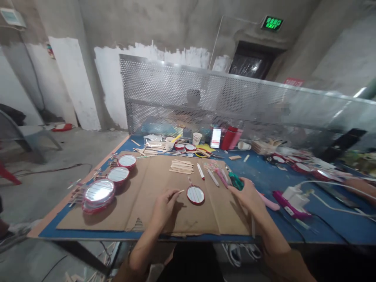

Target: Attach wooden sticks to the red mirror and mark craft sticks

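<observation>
Nearest the camera, the person's two bare forearms reach over the front edge of a blue-painted work table. Across the table lies a large flattened sheet of brown corrugated cardboard. Along its left edge sit three round mirrors with glossy red rims, overlapping the cardboard's edge. Between the hands, on the cardboard, lies a smaller round red-rimmed mirror, its face crossed by thin pale strips. The left hand is nearly closed, pinching a thin pale wooden sliver that points toward this mirror. The right hand is closed around a green-handled tool, perhaps a craft knife, though the fingers hide much of it. Just ahead of the hands lie a stack of flat wooden craft sticks and a white marker pen. To the right, on the blue tabletop, rests a magenta hot glue gun, and another person's forearm enters at the far right edge.
</observation>
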The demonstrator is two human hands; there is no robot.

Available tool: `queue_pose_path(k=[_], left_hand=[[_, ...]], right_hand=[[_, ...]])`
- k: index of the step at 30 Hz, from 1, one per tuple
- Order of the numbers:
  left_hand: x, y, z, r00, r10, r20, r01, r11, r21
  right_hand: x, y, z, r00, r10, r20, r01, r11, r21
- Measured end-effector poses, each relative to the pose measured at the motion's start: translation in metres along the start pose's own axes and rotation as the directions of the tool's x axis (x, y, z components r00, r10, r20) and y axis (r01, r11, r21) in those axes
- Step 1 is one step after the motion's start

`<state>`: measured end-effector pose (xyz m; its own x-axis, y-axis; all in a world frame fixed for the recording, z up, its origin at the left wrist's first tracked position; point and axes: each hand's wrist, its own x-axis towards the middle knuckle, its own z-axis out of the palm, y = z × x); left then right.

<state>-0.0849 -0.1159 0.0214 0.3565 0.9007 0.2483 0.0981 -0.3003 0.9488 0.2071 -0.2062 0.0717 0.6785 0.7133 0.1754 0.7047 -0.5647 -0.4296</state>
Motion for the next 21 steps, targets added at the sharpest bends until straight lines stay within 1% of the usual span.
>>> queue_pose_path(k=[4,7,9,12,15,17,18,19,21], left_hand=[[0.001,-0.005,0.003,0.999,-0.037,-0.020,0.036,0.999,-0.009],[0.004,-0.005,0.005,1.000,0.005,-0.014,-0.003,0.996,0.086],[0.009,-0.005,0.007,1.000,0.018,-0.006,-0.017,0.979,0.201],[0.020,-0.007,0.011,1.000,-0.025,-0.004,0.024,0.936,0.350],[0.032,-0.006,0.012,0.998,-0.068,0.004,0.061,0.918,0.391],[0.038,0.001,0.010,0.995,-0.096,0.024,0.077,0.904,0.421],[0.040,0.007,0.007,0.992,-0.118,0.043,0.084,0.875,0.476],[0.042,0.015,0.004,0.988,-0.144,0.058,0.087,0.824,0.560],[0.046,0.033,-0.002,0.971,-0.215,0.108,0.074,0.692,0.718]], right_hand=[[0.027,-0.006,-0.006,0.988,0.149,0.044,-0.139,0.973,-0.186],[0.042,-0.007,-0.003,0.974,0.207,0.087,-0.179,0.949,-0.258],[0.050,-0.005,0.002,0.972,0.206,0.111,-0.166,0.942,-0.290],[0.061,-0.001,0.011,0.971,0.194,0.143,-0.142,0.940,-0.311],[0.070,0.002,0.014,0.976,0.181,0.123,-0.134,0.938,-0.321],[0.073,0.001,0.011,0.981,0.157,0.114,-0.112,0.939,-0.324],[0.073,-0.001,0.009,0.984,0.140,0.112,-0.097,0.941,-0.325],[0.073,-0.003,0.006,0.987,0.120,0.109,-0.079,0.942,-0.326],[0.070,-0.010,0.001,0.993,0.076,0.089,-0.042,0.942,-0.332]])
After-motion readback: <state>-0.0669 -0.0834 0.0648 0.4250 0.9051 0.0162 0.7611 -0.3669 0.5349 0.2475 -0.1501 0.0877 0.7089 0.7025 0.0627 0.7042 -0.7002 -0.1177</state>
